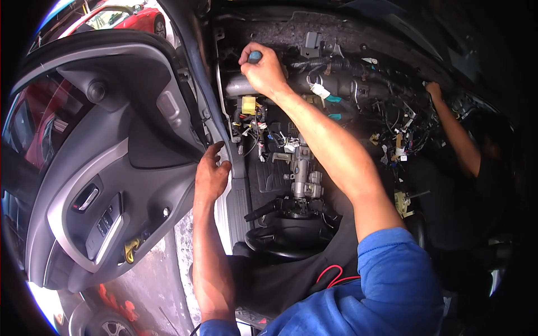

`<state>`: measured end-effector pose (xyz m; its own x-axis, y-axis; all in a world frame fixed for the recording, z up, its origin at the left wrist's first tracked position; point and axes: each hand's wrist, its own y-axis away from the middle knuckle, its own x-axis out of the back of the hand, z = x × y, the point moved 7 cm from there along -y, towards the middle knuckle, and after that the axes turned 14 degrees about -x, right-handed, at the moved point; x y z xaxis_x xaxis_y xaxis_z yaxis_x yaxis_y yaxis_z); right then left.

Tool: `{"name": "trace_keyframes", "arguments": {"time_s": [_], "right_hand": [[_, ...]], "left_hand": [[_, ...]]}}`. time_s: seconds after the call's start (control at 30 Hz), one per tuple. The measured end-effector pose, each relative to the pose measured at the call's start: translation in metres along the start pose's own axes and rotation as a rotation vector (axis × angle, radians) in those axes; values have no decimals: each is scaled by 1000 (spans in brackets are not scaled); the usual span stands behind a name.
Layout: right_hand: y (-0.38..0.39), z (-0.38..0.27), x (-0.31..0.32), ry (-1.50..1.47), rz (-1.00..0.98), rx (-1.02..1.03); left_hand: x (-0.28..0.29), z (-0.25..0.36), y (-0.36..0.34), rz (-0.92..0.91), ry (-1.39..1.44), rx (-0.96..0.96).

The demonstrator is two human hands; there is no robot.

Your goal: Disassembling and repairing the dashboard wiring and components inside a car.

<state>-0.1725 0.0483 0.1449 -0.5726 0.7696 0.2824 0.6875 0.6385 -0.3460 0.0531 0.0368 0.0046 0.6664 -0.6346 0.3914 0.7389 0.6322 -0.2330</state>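
Observation:
My right hand [260,73] is closed on a tool with a blue rounded handle [255,57], held against the upper left of the stripped dashboard, by a metal crossbar [235,84]; the tool's far end is hidden. My left hand [213,171] is at the door opening, beside the pillar and sill [224,154], its fingers apart and holding nothing I can see. Below my right hand hang loose wiring, a yellow connector block [249,105] and white and teal connectors [320,91].
An open grey door panel [140,196] fills the left. The exposed steering column [302,173] and a black steering wheel [260,241] sit low in the middle. At the right, a co-worker's arm [454,129] reaches into the dash wiring. Red cars [129,19] stand outside.

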Motion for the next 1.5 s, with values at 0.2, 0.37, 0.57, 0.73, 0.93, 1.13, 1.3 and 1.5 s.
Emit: {"name": "trace_keyframes", "arguments": {"time_s": [0.2,0.37,0.57,0.73,0.93,1.13,1.3,1.5], "right_hand": [[10,-18,-6,210,98,118],[6,-3,8,106,89,11],[27,-20,2,271,147,75],[1,-32,-8,382,101,6],[-8,-23,-1,399,-343,76],[-17,-10,1,469,-540,107],[-34,11,-11,633,-635,121],[-41,10,-19,751,-611,278]], "left_hand": [[-10,3,-8,-20,22,-43],[3,-5,8,-49,-43,-18],[50,-23,29,58,-84,68],[32,-17,1,84,1,-46],[-21,14,-34,89,230,-126],[-30,8,-45,168,229,-121],[-35,5,-43,160,190,-84],[-21,-4,-34,127,108,28]]}}
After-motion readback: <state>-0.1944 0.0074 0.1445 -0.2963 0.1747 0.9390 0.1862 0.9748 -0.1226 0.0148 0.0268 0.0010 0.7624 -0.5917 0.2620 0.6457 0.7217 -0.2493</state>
